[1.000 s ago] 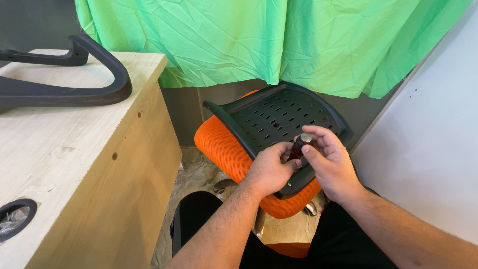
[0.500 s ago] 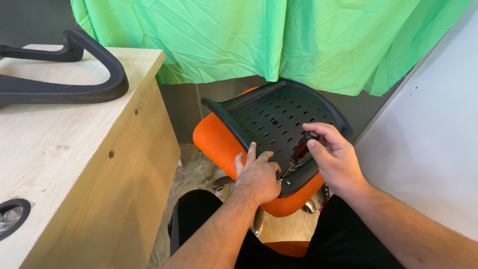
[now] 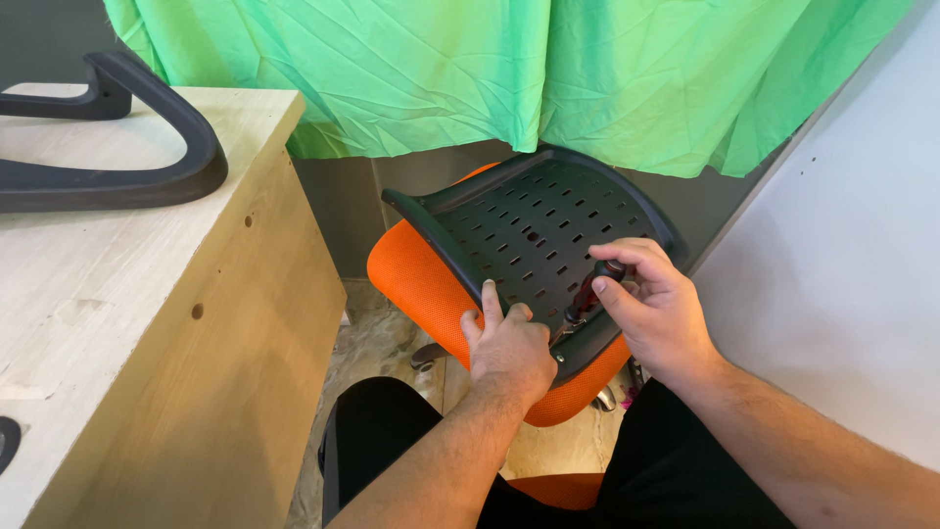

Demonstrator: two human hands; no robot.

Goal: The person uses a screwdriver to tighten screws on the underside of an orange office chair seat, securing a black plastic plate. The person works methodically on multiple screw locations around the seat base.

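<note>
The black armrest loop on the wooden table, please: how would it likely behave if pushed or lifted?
The armrest loop looks like moulded plastic, so probably stiff and fairly light. Lying flat on the table, it would likely slide rather than roll or tip.

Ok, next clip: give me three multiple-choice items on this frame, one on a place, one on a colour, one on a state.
1. Where does the black curved armrest lie?
A. on the wooden desk
B. on the floor
C. on the person's lap

2. What colour is the padding of the chair seat under the black slotted plate?
A. blue
B. orange
C. grey

3. What is the right hand doing?
A. hanging free
B. lying flat on the desk
C. gripping a screwdriver

Answers: 1 A, the armrest rests on the desk top at upper left. 2 B, orange mesh shows along the plate's edge. 3 C, its fingers close round the handle while the left hand presses on the plate's rim.
</note>
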